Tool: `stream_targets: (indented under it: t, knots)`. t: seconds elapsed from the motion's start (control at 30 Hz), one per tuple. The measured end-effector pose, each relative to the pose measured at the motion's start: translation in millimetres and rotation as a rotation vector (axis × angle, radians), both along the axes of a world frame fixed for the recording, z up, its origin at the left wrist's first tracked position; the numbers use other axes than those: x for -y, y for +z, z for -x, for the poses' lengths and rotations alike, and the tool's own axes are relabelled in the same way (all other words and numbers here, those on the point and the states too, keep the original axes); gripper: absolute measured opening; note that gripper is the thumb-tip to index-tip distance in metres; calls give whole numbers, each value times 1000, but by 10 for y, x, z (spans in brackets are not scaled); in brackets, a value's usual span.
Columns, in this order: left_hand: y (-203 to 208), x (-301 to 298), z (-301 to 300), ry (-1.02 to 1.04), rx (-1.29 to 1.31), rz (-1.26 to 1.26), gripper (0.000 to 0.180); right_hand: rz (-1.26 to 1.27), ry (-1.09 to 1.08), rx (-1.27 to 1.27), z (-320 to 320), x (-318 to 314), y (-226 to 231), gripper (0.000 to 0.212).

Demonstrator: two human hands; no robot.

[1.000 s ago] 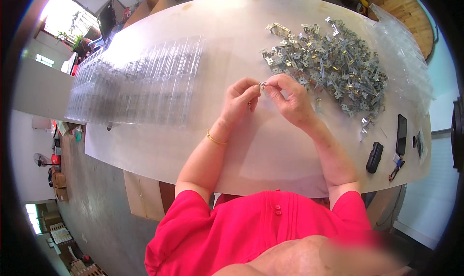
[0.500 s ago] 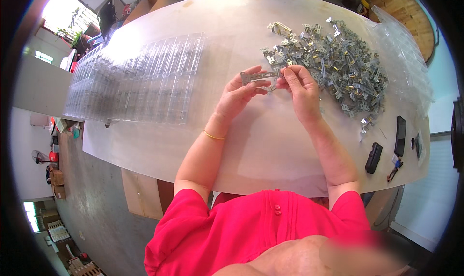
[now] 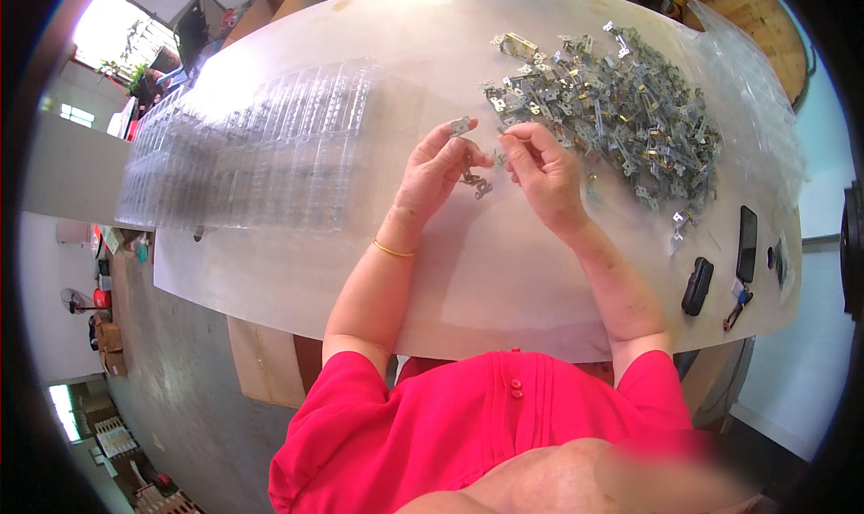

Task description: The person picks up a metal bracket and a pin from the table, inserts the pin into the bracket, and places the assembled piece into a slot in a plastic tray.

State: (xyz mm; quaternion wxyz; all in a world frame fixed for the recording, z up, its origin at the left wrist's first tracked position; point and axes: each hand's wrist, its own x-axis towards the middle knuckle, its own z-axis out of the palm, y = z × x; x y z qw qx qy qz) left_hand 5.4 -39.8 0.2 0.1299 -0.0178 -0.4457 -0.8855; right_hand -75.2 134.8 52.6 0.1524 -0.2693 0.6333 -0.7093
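Note:
My left hand (image 3: pixel 434 170) is closed on a grey metal bracket (image 3: pixel 479 186), a narrow stamped strip with holes. One end of the bracket shows at the fingertips, and its other end hangs down past the fingers. Just to the right, my right hand (image 3: pixel 547 172) is pinched, its thumb and forefinger together; whatever lies between them is too small to make out. The two hands are apart. Beyond them to the right spreads a heap of similar metal brackets (image 3: pixel 621 122), some with brass-coloured bits.
Clear plastic compartment trays (image 3: pixel 247 154) lie at the left of the pale table (image 3: pixel 468 289). On the right are a black phone (image 3: pixel 747 244), a black case (image 3: pixel 697 286), keys (image 3: pixel 738 311) and a sheet of clear plastic (image 3: pixel 751 109).
The bracket was held level between both hands; now it hangs down from the left hand. The right fingers have come off its end and moved slightly left.

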Motion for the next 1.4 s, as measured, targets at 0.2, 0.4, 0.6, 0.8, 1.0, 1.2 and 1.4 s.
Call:
stream_targets:
  t: [0.2,0.4,0.6,0.8,1.0,1.2,1.4]
  knots:
    - [84,-52,-27,-32,96,74,19,-142,15,-265,-33,-11,12,9]
    - [77,-69,-34,-9,153,103,19,-242,-2,-300,-33,-19,10,13]
    - [115,-83,-41,47,202,165,18,-258,-33,-371,-29,-15,1,12]
    - [92,-70,-34,58,209,190,16,-311,-39,-329,-50,-43,50,16]
    - [95,-118,-43,29,212,273,16,-256,14,-305,-77,-32,74,15]
    - [164,-171,-49,1,270,395,20,-291,-57,-521,-29,-24,-26,8]
    - [187,-222,-60,-79,270,434,19,-100,-116,-476,-24,-2,-15,7]
